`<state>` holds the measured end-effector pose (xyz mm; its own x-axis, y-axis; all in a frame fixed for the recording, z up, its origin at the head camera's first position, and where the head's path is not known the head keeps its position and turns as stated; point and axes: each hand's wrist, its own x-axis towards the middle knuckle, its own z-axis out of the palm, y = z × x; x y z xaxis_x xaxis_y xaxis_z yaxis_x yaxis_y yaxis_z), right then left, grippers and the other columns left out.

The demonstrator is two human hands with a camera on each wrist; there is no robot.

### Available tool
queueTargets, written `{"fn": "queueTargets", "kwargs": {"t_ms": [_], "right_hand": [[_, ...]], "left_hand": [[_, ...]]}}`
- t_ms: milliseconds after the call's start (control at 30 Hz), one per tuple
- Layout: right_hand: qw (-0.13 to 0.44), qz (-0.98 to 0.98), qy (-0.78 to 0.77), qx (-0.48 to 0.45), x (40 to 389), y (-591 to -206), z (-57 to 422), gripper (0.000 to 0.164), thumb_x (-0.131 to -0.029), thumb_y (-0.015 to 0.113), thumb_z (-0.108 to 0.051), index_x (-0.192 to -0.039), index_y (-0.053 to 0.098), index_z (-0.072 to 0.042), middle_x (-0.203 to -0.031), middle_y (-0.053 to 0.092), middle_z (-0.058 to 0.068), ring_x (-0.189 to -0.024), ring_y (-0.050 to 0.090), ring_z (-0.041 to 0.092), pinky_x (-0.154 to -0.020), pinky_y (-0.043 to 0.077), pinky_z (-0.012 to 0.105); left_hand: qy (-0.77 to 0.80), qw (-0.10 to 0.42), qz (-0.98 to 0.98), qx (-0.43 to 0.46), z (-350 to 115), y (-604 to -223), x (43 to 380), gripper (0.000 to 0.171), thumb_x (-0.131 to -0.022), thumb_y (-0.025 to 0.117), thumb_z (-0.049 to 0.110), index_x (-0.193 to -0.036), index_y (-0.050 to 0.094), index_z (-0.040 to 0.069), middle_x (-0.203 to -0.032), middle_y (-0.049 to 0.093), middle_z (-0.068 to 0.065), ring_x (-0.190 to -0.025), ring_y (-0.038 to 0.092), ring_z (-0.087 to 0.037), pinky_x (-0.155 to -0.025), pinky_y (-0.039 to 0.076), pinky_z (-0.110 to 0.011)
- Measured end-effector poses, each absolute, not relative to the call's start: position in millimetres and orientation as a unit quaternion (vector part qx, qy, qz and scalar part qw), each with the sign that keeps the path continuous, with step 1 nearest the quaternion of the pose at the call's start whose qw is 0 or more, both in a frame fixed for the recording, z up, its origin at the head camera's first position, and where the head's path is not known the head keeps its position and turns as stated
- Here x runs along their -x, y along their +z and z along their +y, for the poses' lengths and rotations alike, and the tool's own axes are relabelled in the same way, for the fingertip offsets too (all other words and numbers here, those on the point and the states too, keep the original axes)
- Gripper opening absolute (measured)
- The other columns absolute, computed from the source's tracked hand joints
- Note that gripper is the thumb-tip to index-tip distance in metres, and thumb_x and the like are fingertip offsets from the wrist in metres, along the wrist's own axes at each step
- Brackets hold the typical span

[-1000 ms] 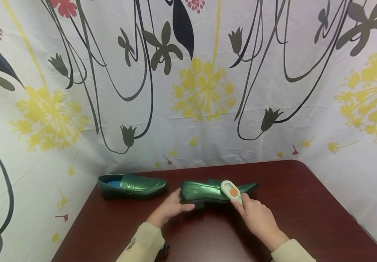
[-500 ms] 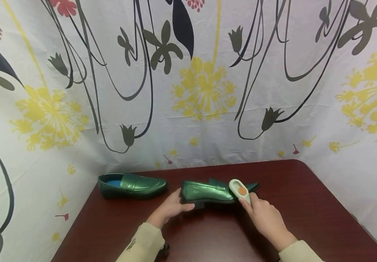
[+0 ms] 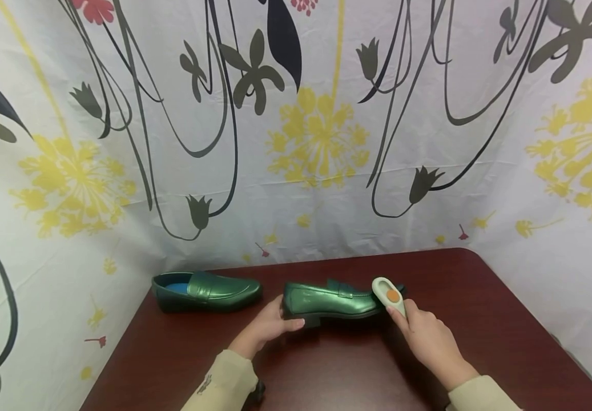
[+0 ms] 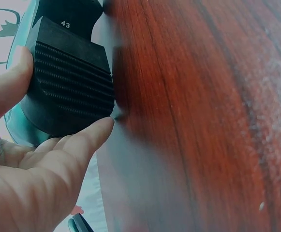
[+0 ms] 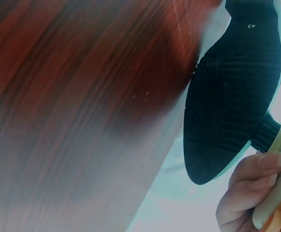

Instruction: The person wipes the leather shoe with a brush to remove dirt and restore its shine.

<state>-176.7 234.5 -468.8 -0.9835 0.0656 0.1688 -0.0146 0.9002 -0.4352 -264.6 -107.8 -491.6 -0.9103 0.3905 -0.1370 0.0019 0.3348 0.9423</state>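
Note:
A metallic green loafer (image 3: 321, 299) lies tipped on its side at mid-table, toe pointing right. My left hand (image 3: 266, 330) grips it at the heel end; the left wrist view shows thumb and fingers around the ridged black heel (image 4: 72, 77). In my right hand (image 3: 431, 341) is a pale green shoe brush (image 3: 382, 287) with an orange button, held against the upper near the toe. Its dark bristles (image 5: 266, 133) meet the shoe's edge in the right wrist view, beside the black sole (image 5: 227, 92) marked 43. The toe tip is mostly hidden behind the brush in the head view.
A matching green loafer (image 3: 229, 294) with a blue insole stands upright at the back left of the dark red wooden table (image 3: 321, 371). A patterned cloth (image 3: 321, 228) hangs behind and along both sides. Something small and black (image 3: 258, 393) shows beside the left sleeve.
My right hand has slid the brush rightward along the loafer, from mid-shoe toward the toe. The left hand keeps its grip at the heel, and the other loafer stays put.

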Motion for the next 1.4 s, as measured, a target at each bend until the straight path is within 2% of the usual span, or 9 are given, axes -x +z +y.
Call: {"fn": "queueTargets", "kwargs": {"t_ms": [633, 1033, 1400], "right_hand": [[0.082, -0.968, 0.234, 0.025, 181.4, -473.0, 254.2, 0.055, -0.106, 0.039, -0.054, -0.11, 0.05, -0.001, -0.067, 0.052, 0.008, -0.058, 0.054, 0.027, -0.049, 0.04, 0.041], [0.052, -0.967, 0.25, 0.028, 185.8, -473.0, 261.0, 0.062, -0.106, 0.036, -0.057, -0.12, 0.049, 0.002, -0.07, 0.053, 0.007, -0.061, 0.053, 0.025, -0.053, 0.041, 0.04], [0.043, -0.963, 0.266, 0.027, 189.7, -474.9, 267.3, 0.066, -0.106, 0.03, -0.06, -0.117, 0.048, 0.002, -0.07, 0.05, 0.007, -0.061, 0.052, 0.024, -0.055, 0.041, 0.038]], "left_hand": [[0.556, 0.167, 0.807, -0.107, -106.2, -490.3, 263.6, 0.089, -0.084, 0.084, 0.024, -0.154, 0.033, 0.002, -0.151, 0.049, -0.018, -0.139, 0.047, -0.04, -0.11, 0.042, -0.058], [0.551, 0.172, 0.811, -0.093, -105.5, -487.9, 262.4, 0.089, -0.084, 0.084, 0.027, -0.155, 0.033, 0.005, -0.152, 0.048, -0.018, -0.14, 0.046, -0.041, -0.11, 0.041, -0.061], [0.555, 0.171, 0.808, -0.098, -105.2, -488.4, 263.0, 0.09, -0.085, 0.083, 0.025, -0.155, 0.032, 0.003, -0.153, 0.048, -0.019, -0.14, 0.046, -0.04, -0.11, 0.042, -0.059]]}}
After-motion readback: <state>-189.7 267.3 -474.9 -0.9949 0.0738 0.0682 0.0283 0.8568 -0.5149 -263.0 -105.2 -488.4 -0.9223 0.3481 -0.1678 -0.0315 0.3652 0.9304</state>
